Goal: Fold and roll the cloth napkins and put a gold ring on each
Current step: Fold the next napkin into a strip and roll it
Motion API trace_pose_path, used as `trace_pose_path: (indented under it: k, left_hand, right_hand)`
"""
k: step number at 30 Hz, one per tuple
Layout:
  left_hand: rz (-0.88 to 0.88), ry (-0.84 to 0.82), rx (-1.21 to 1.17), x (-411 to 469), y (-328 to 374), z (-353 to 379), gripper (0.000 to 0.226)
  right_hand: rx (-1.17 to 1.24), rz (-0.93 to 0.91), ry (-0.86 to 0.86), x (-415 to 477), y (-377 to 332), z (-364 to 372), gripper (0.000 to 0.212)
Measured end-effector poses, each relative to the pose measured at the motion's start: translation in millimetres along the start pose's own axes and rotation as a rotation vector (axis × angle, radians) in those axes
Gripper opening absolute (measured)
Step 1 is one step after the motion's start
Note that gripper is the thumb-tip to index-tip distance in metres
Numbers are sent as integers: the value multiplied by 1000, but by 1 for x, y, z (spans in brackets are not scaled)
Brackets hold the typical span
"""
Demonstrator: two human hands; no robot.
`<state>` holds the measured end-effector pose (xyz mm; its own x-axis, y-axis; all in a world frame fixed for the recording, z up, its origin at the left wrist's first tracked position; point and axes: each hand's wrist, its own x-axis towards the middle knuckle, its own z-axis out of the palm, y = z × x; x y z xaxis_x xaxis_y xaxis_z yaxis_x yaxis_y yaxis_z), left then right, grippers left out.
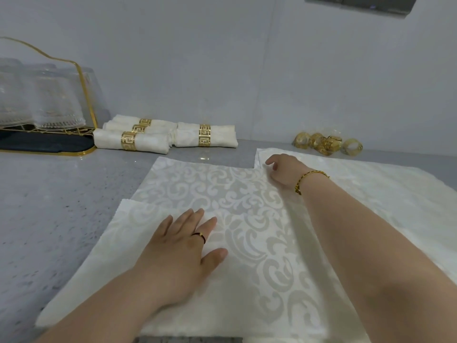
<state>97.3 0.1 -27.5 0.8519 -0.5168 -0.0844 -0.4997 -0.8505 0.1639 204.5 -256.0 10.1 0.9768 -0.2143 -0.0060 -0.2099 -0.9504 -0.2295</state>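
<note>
Two hands work one cream damask cloth napkin (247,219) with scroll pattern, spread on the grey speckled stone counter (61,206), near front edge. Napkin's left side is folded over onto itself. Left hand (183,246) lies flat on that folded flap, fingers straight and slightly spread, palm pressing down; dark band ring (199,235) on one finger. Right hand (284,172) is at the napkin's far right edge, fingers curled, pinching the cloth where it rises into a ridge under the forearm; gold chain bracelet (309,178) at the wrist.

More flat cream cloth (383,189) lies under and to the right of the worked napkin.

Four finished rolled cream napkins (148,141) lie by the grey wall (197,58), left of centre, each wearing a flat gold ring with cut-out key pattern (204,134); pattern only, not lettering. Cluster of loose gold rings in clear wrap (326,143) sits far right by the wall, well apart from the hands.

Far left: gold wire rack (81,78) holding upturned clear glasses (54,102) on a dark gold-rimmed tray (49,147).
</note>
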Motion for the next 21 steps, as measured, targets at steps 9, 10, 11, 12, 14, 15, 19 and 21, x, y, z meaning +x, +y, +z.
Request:
trace_pose_path:
  k: [9, 10, 11, 12, 14, 15, 19, 21]
  left_hand:
    - [-14, -53, -6, -1, 7, -5, 61]
    - [-13, -45, -20, -2, 7, -6, 62]
    - [-10, -15, -30, -3, 7, -7, 64]
    - [-10, 36, -42, -4, 8, -10, 68]
    - [-9, 213, -53, -7, 6, -17, 77]
    - [20, 378, -58, -10, 5, -21, 82]
    - [84, 853, 46, -20, -2, -35, 104]
    - [23, 893, 92, -25, -9, -35, 111]
  right_hand:
    - [-42, -113, 110, -17, -2, -20, 14]
    - [-48, -123, 136, -25, -4, -27, 15]
    - [-36, -132, 165, -34, -7, -35, 12]
    - [-10, -144, 188, -45, -8, -43, 6]
    - [-10, -184, 226, -70, -10, -58, 4]
    - [-26, -208, 245, -87, -12, -67, 5]
    - [-64, -310, 327, -147, -15, -76, 8]
    - [-79, -350, 310, -173, -13, -71, 15]
